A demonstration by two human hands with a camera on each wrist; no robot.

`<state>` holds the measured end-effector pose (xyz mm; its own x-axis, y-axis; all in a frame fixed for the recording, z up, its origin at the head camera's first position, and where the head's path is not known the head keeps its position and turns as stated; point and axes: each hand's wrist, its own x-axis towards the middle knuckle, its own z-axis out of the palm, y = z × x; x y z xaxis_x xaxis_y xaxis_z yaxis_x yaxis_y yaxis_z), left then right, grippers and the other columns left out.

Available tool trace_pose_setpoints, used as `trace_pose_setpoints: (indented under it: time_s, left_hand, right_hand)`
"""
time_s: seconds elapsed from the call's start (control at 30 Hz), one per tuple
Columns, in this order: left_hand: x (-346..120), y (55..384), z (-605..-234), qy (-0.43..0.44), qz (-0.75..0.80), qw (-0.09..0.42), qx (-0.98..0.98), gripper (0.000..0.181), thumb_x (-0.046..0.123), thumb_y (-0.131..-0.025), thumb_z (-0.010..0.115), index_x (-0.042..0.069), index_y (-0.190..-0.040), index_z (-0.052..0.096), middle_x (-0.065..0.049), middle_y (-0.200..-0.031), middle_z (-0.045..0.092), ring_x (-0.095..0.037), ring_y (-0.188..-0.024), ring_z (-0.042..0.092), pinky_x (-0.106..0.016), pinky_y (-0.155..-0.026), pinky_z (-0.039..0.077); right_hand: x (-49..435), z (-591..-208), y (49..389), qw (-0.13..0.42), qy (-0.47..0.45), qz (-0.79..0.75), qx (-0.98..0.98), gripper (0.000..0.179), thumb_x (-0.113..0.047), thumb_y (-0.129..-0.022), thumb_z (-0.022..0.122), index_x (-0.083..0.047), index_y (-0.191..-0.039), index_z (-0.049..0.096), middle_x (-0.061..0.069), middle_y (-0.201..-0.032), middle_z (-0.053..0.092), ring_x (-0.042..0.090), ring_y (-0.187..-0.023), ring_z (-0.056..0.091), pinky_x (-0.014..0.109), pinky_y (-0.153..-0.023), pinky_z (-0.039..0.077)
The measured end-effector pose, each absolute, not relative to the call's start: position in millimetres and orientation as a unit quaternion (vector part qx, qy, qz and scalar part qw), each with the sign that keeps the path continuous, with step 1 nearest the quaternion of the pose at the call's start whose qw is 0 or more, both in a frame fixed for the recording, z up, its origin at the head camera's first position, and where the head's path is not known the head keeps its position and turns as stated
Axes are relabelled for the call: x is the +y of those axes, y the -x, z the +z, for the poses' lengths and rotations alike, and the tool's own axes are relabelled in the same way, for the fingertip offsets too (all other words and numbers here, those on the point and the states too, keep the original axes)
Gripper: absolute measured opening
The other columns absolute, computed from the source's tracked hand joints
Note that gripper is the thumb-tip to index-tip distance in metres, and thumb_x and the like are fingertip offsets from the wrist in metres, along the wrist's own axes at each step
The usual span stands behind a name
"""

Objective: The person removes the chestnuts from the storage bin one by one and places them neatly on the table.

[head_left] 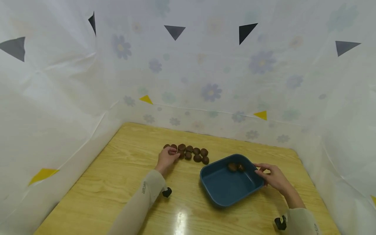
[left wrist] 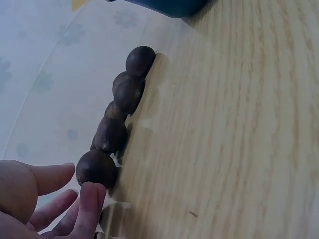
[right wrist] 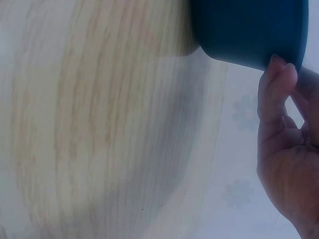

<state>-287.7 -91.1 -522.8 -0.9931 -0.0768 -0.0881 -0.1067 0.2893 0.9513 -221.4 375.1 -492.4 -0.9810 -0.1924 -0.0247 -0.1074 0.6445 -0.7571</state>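
Brown chestnuts (head_left: 189, 148) lie in two rows on the wooden table, a longer one behind and a shorter one in front. My left hand (head_left: 168, 159) is at the left end of the front row. In the left wrist view, its thumb and a fingertip sit right at the edge of the end chestnut (left wrist: 96, 167), fingers mostly straight. With thumb and fingers, my right hand (head_left: 273, 178) pinches the right rim of a dark blue rectangular tub (head_left: 226, 189). Two chestnuts (head_left: 236, 167) lie inside the tub near its far wall. The right wrist view shows fingertips (right wrist: 284, 74) on the tub's side.
The light wooden table (head_left: 102, 182) has white flowered sheeting (head_left: 188, 107) hanging behind it and on both sides. Yellow triangles (head_left: 261, 115) and dark ones (head_left: 246, 32) mark the sheeting. The tub stands to the right of the chestnut rows.
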Motion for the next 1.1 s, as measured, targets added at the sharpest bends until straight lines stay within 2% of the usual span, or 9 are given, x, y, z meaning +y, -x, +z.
trace_pose_setpoints:
  time_s: [0.23,0.4,0.57,0.67,0.83,0.97,1.1]
  left_hand:
    - [-92,285,-511,0.043,0.608,0.018,0.792,0.035,0.015,-0.099,0.072,-0.001,-0.129,0.064,-0.017,-0.113,0.067,-0.027,-0.099,0.067,-0.039,-0.083,0.062]
    - [-85,283,-498,0.017,0.608,0.009,0.794,0.034,0.018,-0.100,0.073,0.002,-0.128,0.067,-0.015,-0.113,0.069,-0.026,-0.101,0.066,-0.038,-0.083,0.060]
    - [-66,277,-484,-0.006,0.621,0.026,0.784,0.032,0.021,-0.102,0.070,0.006,-0.130,0.066,-0.014,-0.117,0.069,-0.028,-0.106,0.067,-0.041,-0.088,0.060]
    - [-52,273,-480,-0.030,0.633,0.043,0.772,0.032,0.022,-0.103,0.068,0.007,-0.131,0.066,-0.015,-0.121,0.068,-0.030,-0.108,0.067,-0.047,-0.092,0.059]
    - [-26,265,-477,-0.060,0.676,0.102,0.727,0.033,0.023,-0.105,0.064,0.008,-0.134,0.063,-0.014,-0.122,0.065,-0.039,-0.114,0.067,-0.056,-0.102,0.055]
    - [-3,256,-474,-0.074,0.706,0.158,0.686,0.032,0.021,-0.107,0.061,0.006,-0.136,0.061,-0.016,-0.125,0.063,-0.038,-0.116,0.068,-0.051,-0.106,0.055]
    - [23,249,-473,-0.080,0.732,0.210,0.643,0.032,0.017,-0.108,0.058,0.003,-0.137,0.059,-0.019,-0.136,0.058,-0.034,-0.119,0.068,-0.047,-0.110,0.053]
  right_hand:
    - [376,-493,221,0.055,0.086,-0.422,0.901,0.045,-0.023,-0.105,0.064,-0.001,-0.145,0.058,0.015,-0.096,0.062,0.017,-0.053,0.058,0.040,-0.049,0.056]
    - [376,-494,221,0.056,0.092,-0.425,0.899,0.046,-0.023,-0.105,0.064,-0.001,-0.145,0.058,0.015,-0.096,0.062,0.020,-0.052,0.058,0.040,-0.049,0.056]
    - [375,-494,221,0.055,0.096,-0.423,0.899,0.046,-0.023,-0.105,0.064,-0.001,-0.145,0.058,0.016,-0.095,0.062,0.024,-0.051,0.059,0.041,-0.049,0.057]
    - [374,-494,222,0.055,0.096,-0.422,0.900,0.046,-0.023,-0.105,0.064,-0.001,-0.145,0.058,0.016,-0.095,0.062,0.024,-0.051,0.059,0.041,-0.049,0.057]
    - [374,-493,222,0.055,0.093,-0.422,0.900,0.046,-0.023,-0.105,0.064,-0.002,-0.145,0.058,0.016,-0.096,0.062,0.025,-0.052,0.059,0.041,-0.049,0.057]
    - [374,-493,221,0.057,0.093,-0.421,0.900,0.046,-0.023,-0.105,0.064,-0.002,-0.145,0.058,0.016,-0.097,0.062,0.027,-0.052,0.059,0.041,-0.049,0.057]
    - [375,-493,221,0.056,0.095,-0.420,0.901,0.045,-0.023,-0.105,0.064,-0.002,-0.145,0.059,0.016,-0.097,0.062,0.027,-0.052,0.059,0.041,-0.049,0.057]
